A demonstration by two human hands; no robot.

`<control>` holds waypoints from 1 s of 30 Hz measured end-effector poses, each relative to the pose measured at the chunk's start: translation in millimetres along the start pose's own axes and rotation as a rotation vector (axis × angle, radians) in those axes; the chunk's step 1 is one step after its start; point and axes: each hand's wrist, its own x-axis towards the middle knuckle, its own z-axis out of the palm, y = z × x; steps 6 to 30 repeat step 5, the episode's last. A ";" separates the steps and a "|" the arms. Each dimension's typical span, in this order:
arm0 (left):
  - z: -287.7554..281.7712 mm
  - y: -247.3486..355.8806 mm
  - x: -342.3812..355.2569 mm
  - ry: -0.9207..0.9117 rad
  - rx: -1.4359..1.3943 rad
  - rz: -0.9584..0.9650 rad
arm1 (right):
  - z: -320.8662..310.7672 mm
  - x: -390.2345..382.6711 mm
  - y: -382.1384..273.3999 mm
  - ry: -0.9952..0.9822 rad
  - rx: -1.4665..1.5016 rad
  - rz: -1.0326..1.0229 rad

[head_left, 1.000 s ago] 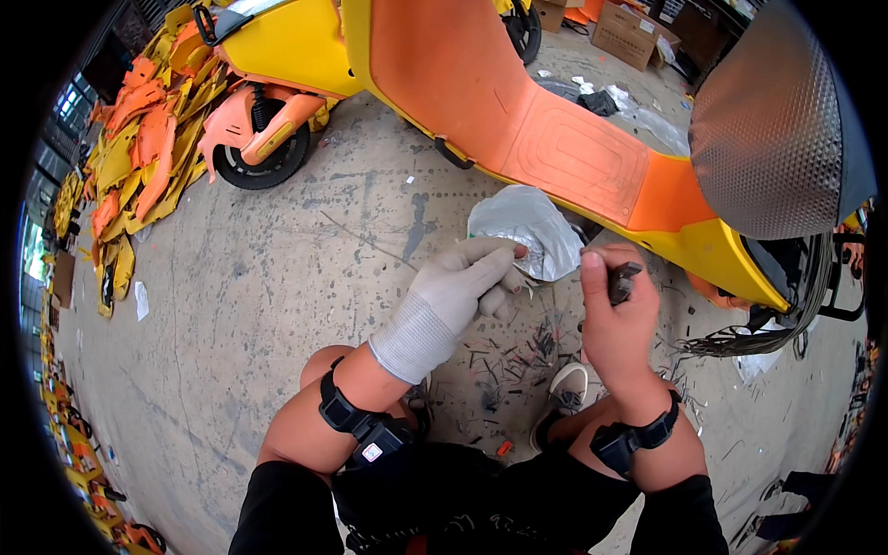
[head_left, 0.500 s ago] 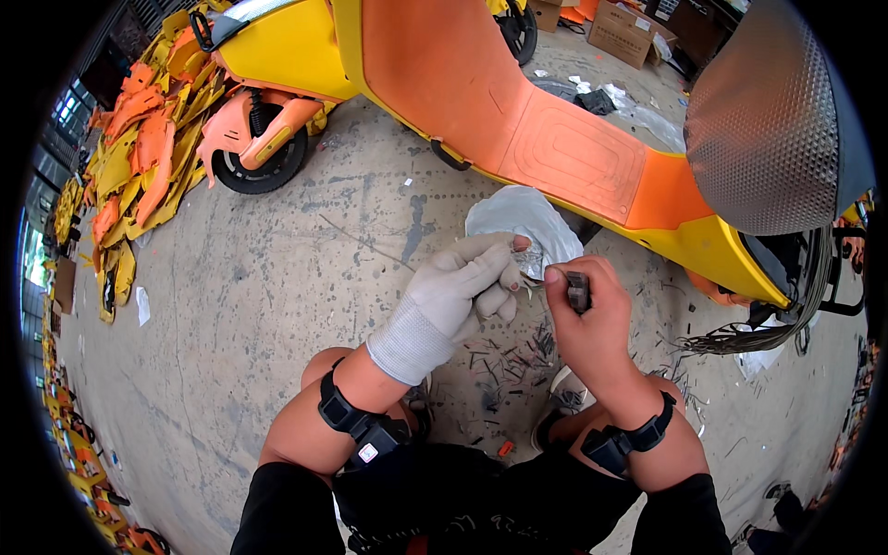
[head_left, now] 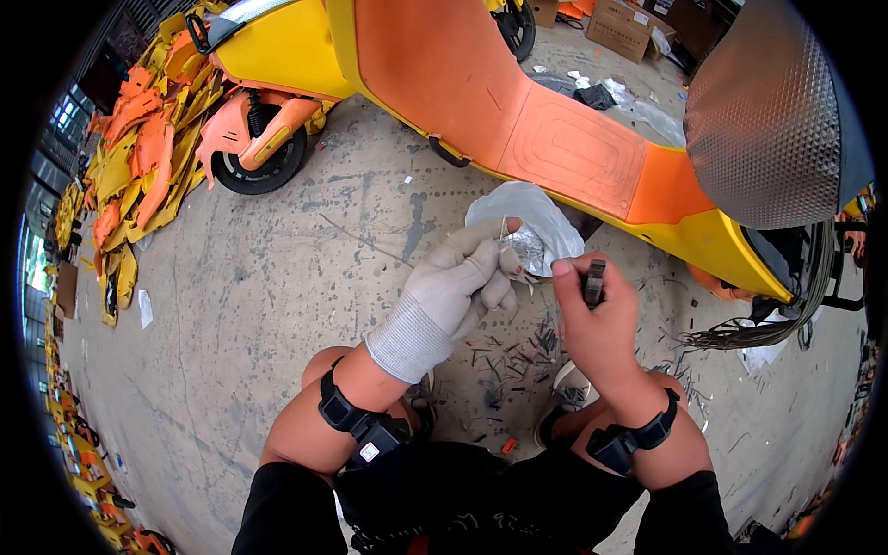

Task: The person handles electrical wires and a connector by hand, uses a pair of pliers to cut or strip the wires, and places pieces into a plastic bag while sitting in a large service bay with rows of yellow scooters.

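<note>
My left hand (head_left: 449,287) wears a pale grey knitted glove with at least one fingertip bare. Its fingers are pinched together around a thin, pale, wire-like strand (head_left: 502,229) that stands up between them. To its right, my bare right hand (head_left: 599,310) is closed around a small dark tool (head_left: 594,283); the fist hides most of it, so I cannot tell its kind. A gap separates the two hands. Just beyond them lies an open whitish plastic bag (head_left: 541,217) with small shiny bits inside, partly hidden by my left fingers.
An orange and yellow scooter (head_left: 573,153) stands across the floor ahead. A bundle of dark cables (head_left: 772,330) hangs at its right end. Short dark scraps (head_left: 509,365) litter the concrete between my shoes. Yellow and orange panels (head_left: 148,139) are heaped at the far left; a cardboard box (head_left: 622,30) stands behind.
My right hand has shifted slightly right, and its tool has turned more upright. My left fingertips have moved a little left and up, and the thin strand now shows above them.
</note>
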 end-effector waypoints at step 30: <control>-2.9 -1.3 1.3 0.041 0.038 -0.021 | -6.4 2.7 -2.8 0.037 0.083 -0.038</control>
